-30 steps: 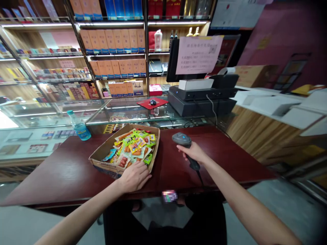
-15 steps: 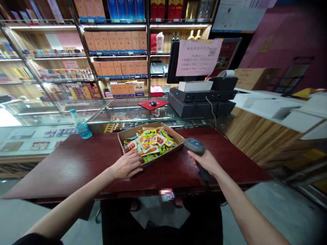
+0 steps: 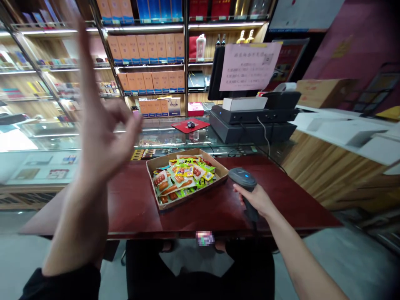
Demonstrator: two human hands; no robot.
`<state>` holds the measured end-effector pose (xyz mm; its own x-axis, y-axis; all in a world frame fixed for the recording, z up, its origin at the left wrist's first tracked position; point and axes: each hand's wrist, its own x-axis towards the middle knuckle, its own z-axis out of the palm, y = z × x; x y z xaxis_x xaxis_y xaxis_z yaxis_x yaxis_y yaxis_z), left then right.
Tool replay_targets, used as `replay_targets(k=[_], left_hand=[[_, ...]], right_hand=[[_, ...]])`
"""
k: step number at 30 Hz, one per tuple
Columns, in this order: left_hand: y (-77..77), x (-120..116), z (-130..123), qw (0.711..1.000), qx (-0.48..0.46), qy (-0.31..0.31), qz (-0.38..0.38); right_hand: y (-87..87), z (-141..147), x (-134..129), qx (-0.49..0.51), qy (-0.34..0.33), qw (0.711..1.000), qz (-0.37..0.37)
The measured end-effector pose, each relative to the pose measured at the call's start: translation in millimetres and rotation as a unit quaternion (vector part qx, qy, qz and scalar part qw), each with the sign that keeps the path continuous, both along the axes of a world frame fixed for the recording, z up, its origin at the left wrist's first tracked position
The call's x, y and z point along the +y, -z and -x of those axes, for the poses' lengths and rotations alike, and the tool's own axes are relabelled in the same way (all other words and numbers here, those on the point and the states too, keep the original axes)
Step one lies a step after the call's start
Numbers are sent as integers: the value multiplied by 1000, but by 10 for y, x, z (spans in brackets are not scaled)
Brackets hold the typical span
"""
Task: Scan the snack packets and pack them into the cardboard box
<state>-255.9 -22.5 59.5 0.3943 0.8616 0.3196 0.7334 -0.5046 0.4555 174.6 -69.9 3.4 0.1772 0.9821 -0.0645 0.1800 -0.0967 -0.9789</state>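
My left hand [image 3: 104, 129] is raised high at the left, close to the camera and blurred; a finger points up, the thumb stands apart, and nothing shows in it. My right hand [image 3: 254, 198] is closed round the handle of a dark barcode scanner [image 3: 242, 177] with a small blue light, held over the right part of the table. Between my hands, a shallow cardboard box [image 3: 190, 196] rests on the dark red table [image 3: 131, 212]. Packaged sausage snacks [image 3: 184, 171] in green, yellow and clear wrappers fill it.
Behind the table is a glass counter [image 3: 150, 135] with a red mouse pad [image 3: 179, 126] and mouse. A monitor [image 3: 215, 75] and a dark cash register [image 3: 246, 129] stand at its right. Shelves of boxed goods line the back; white boxes [image 3: 346, 129] lie at the right.
My left hand has left the near left edge of the box and risen up and left towards the camera. It now covers the spot where the blue bottle showed. My right hand still holds the scanner.
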Motion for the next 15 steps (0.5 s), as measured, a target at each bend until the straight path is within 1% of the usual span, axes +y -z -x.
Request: replay_targets(k=[2,4,5,6,8,9,10,11,12,14,15], left_hand=[[244,-96,40,999,-8,-36,-6],[568,-247,38,997,-13,-72,-14],[747,-328,18,996,-13,-89,-24],[924,-405,-15,995,-8,-97,-35],[1229,-524,-109,996,41,-73,-43],[1338,-563,-161,995,62,-66,-49],[1411,-588,-210,993,72,-64,-63],[1449,-604,-251,992,76,-68,-76],[1452,-614,-280,990,78,-72,-93],[1383,-642,-302,986,79,-80,-123],[1323,-666,-299,984,81,-80,-137]], right_hand=[[21,-91,130,56,33,998,-11],[62,-202,312,143,46,988,-29],[89,-250,415,187,37,981,-27],[119,-287,517,226,17,974,-11],[175,-316,686,276,-26,960,50],[196,-312,736,285,-38,955,77],[209,-303,754,283,-41,954,94],[213,-297,735,271,-35,957,101],[210,-300,677,253,-26,962,99],[188,-359,455,211,-8,973,91],[176,-417,305,200,-12,976,87]])
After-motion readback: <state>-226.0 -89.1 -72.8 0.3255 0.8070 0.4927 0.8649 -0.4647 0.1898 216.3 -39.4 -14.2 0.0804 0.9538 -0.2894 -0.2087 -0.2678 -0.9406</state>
